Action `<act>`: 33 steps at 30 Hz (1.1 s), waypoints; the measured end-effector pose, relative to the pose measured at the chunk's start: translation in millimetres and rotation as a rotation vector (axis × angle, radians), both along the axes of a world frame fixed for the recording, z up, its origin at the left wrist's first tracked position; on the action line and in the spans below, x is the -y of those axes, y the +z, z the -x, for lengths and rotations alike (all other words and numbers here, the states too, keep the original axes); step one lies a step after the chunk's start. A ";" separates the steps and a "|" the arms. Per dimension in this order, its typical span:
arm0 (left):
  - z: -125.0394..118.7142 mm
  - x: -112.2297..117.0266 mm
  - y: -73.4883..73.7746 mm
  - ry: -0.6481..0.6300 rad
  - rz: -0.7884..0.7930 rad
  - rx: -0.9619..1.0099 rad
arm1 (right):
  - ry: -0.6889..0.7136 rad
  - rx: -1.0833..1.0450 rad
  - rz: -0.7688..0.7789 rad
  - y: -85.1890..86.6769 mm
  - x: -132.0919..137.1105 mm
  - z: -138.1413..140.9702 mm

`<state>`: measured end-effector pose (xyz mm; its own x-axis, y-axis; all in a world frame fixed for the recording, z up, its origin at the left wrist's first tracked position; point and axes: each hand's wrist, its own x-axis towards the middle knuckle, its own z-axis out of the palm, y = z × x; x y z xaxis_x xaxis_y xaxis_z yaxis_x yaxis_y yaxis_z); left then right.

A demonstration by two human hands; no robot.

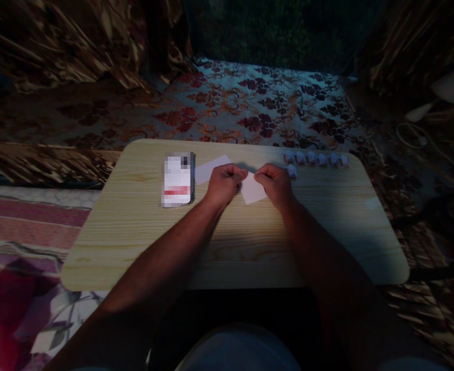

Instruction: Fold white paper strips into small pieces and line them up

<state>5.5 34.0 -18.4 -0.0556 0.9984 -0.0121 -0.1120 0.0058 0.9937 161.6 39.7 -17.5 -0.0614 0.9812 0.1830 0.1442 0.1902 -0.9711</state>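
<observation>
My left hand (224, 183) and my right hand (276, 183) meet over the far middle of a light wooden table (142, 242). Both are closed in a pinch on one small white sheet of paper (252, 191), which hangs between them just above the tabletop. A second white sheet (208, 169) lies flat behind my left hand. A row of several small folded white paper pieces (315, 158) lines the far right edge, and one more folded piece (292, 171) sits beside my right hand.
A phone-sized white object (177, 180) lies on the table left of my hands. The table stands on a floral patterned cloth (258, 103). Dark patterned fabric hangs at both sides, and a white cable (418, 135) lies at the right.
</observation>
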 end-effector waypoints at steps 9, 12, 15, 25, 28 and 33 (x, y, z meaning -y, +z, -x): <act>4.1 0.8 2.0 -0.069 0.019 -0.044 | -0.028 -0.038 0.030 3.4 -1.0 -1.6; 5.2 1.4 1.5 -0.071 0.010 -0.061 | -0.036 -0.069 0.040 2.5 -1.9 -1.8; 5.6 1.5 0.1 -0.060 0.001 -0.044 | -0.035 -0.078 0.042 1.4 -1.9 -1.3; 6.8 2.0 3.1 -0.076 0.014 -0.126 | -0.054 -0.048 0.031 2.7 -0.5 -0.5; 7.7 3.0 5.5 -0.094 -0.001 -0.156 | -0.064 -0.048 0.050 1.0 -1.7 -1.1; 8.8 4.5 5.3 -0.058 -0.026 -0.195 | -0.087 -0.024 0.035 -5.6 -5.3 -2.8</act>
<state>-3.3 29.5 -13.1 0.0030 0.9998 0.0195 0.0824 -0.0196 0.9964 164.4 45.0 -23.2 0.0287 0.9884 0.1491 0.1352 0.1440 -0.9803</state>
